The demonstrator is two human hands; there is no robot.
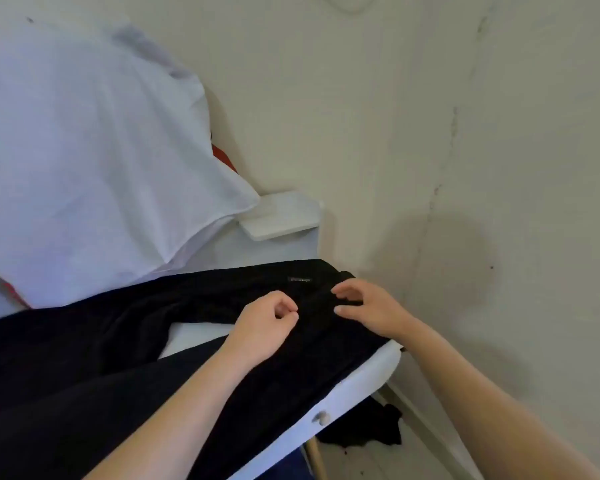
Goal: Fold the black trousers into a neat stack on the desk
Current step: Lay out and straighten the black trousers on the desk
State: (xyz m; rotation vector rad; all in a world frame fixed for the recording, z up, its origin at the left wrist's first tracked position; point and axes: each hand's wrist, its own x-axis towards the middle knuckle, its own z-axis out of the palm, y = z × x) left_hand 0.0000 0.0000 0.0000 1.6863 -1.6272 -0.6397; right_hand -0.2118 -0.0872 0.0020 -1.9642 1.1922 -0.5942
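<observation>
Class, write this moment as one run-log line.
stage: unfolded | trousers: spread on desk | left hand: curled, on cloth | right hand: open, at waistband

Off-white wall (465, 116) w/ faint cracks and scuff marks, soft shadow low down. White surface (368, 368) w/ round drawer knob (321, 417), wooden leg (315, 455). Small white shelf (284, 216) at rear. Pale floor (395, 459), dark cloth (371, 427) lying on it.

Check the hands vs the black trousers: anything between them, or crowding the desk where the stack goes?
Nothing visible lies between. The left hand and right hand are right at the black trousers near the waistband. The trousers already lie on the desk; a white cloth covers its far-left side, bordering the trousers.
</observation>
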